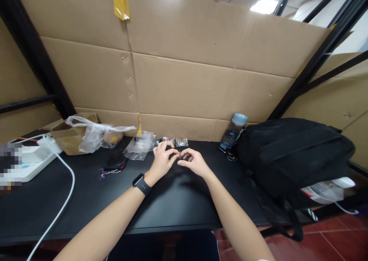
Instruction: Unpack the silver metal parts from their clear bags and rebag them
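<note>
Above the black table my left hand (165,158), with a dark watch on its wrist, and my right hand (196,162) meet fingertip to fingertip. Both are closed in a pinch on a small thin thing (180,154) with a dark, curved edge and a bit of red by the left fingers. Its kind is too small to make out, and the fingers cover part of it. Just behind the hands lie two small clear packets (181,142) with round contents. A crumpled clear plastic bag (139,147) rests left of my left hand.
On the left are a dark pouch (115,159) with a keychain, a tied plastic bag (99,134), a cardboard box (67,138) and a white cable (70,188). A blue-lidded bottle (233,130) and a black backpack (293,157) stand right. Cardboard (184,84) walls the back.
</note>
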